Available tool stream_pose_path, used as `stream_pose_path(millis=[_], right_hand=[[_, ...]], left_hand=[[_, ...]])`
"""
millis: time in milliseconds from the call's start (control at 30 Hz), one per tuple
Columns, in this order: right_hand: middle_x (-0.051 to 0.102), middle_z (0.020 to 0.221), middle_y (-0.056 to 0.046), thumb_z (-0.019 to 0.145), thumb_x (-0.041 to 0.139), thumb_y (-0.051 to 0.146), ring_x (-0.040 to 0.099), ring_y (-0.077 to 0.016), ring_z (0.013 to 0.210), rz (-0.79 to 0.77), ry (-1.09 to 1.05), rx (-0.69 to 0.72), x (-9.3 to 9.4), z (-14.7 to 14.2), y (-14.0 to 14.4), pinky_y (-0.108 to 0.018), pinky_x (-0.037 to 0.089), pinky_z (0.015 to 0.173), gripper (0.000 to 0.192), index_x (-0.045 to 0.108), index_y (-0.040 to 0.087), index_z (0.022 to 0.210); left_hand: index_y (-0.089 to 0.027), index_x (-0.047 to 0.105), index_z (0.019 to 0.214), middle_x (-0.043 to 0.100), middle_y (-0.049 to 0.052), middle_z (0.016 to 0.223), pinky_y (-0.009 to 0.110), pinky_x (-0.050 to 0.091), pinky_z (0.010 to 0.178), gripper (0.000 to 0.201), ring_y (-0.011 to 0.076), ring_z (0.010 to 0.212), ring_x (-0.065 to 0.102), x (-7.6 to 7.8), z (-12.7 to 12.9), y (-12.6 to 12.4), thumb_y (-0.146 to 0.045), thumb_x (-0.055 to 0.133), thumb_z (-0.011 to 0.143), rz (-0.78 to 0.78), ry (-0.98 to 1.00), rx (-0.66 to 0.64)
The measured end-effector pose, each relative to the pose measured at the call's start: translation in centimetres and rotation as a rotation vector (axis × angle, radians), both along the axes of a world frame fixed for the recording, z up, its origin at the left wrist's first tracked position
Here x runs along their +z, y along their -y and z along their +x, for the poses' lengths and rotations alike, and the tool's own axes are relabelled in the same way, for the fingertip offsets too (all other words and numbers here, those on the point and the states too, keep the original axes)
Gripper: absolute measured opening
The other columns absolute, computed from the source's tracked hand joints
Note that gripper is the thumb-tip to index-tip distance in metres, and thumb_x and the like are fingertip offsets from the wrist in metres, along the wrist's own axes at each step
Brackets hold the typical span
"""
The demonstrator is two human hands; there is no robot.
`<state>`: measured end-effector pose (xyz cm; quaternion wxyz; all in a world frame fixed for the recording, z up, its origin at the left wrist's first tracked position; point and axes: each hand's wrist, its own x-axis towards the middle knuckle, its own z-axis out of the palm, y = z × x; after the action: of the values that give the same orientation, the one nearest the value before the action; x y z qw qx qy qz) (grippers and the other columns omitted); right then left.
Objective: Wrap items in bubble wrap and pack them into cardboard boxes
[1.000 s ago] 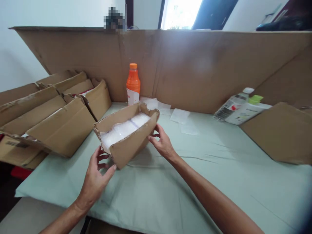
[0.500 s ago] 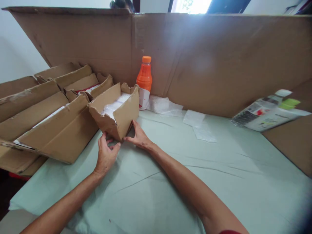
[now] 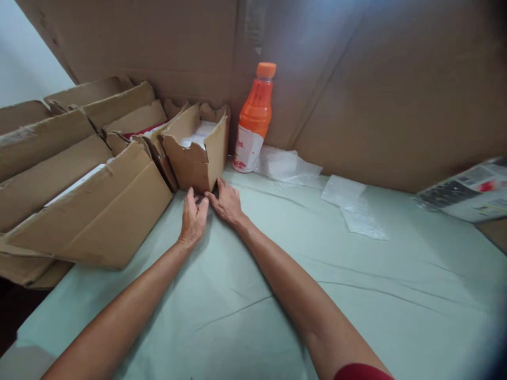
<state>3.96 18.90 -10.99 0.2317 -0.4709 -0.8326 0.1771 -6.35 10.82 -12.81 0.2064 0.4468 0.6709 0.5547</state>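
A small open cardboard box [image 3: 197, 150] sits on the counter [image 3: 277, 274], pushed in beside a row of larger cardboard boxes [image 3: 99, 195] on its left and just short of an orange bottle [image 3: 254, 119] on its right. It holds white plastic-wrapped packets [image 3: 198, 134] that show above its ragged rim. Both hands rest at the foot of its near wall: the left hand [image 3: 193, 216] lies fingers forward with the fingertips touching the bottom edge, loosely flat and gripping nothing, and the right hand [image 3: 226, 202] is likewise spread, its fingertips at the near right corner. The box looks light and fairly stiff, though its torn, wavy top edges would likely bend if pinched; the lower corners and side walls seem the soundest places to take hold, and it should slide easily. The counter is covered by a pale green cloth, smooth with a few creases. Loose clear plastic bags [image 3: 352, 203] lie to the right of the bottle. A tall sheet of brown cardboard [image 3: 356, 79] stands as a backdrop along the far edge, and a printed package [image 3: 467, 190] lies at the far right.
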Motion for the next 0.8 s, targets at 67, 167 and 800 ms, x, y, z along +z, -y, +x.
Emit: stream_pose_path(millis=[67,167,800], right_hand=[[0.045,0.156,-0.023,0.100,0.048,0.053,0.044,-0.0343,0.141,-0.007,0.027,-0.001,0.4,-0.1,0.3,-0.047,0.032,0.115,0.068,0.040,0.006,0.149],[0.048,0.153,-0.023,0.097,0.057,0.048,0.047,-0.0335,0.137,-0.021,0.082,-0.019,0.9,-0.2,2.2,-0.045,0.035,0.114,0.061,0.048,0.006,0.142],[0.074,0.114,-0.007,0.091,0.066,0.040,0.060,-0.0392,0.128,0.402,-0.101,-0.588,7.8,46.4,14.8,-0.070,0.040,0.108,0.017,0.072,0.026,0.097]], left_hand=[[-0.015,0.040,0.146,0.053,0.021,0.142,0.043,0.049,0.107,0.060,0.0277,0.130,0.058,0.2,0.0,-0.1,-0.037,0.052,0.091,-0.004,-0.021,0.006],[-0.013,0.042,0.143,0.057,0.020,0.134,0.045,0.052,0.104,0.065,0.0305,0.125,0.060,1.5,0.4,0.7,-0.030,0.057,0.082,-0.027,-0.042,0.004],[-0.014,0.057,0.133,0.052,0.024,0.143,0.059,0.037,0.110,0.059,0.0416,0.137,0.045,-0.4,10.4,12.1,-0.055,0.036,0.095,0.039,-1.115,-0.556]])
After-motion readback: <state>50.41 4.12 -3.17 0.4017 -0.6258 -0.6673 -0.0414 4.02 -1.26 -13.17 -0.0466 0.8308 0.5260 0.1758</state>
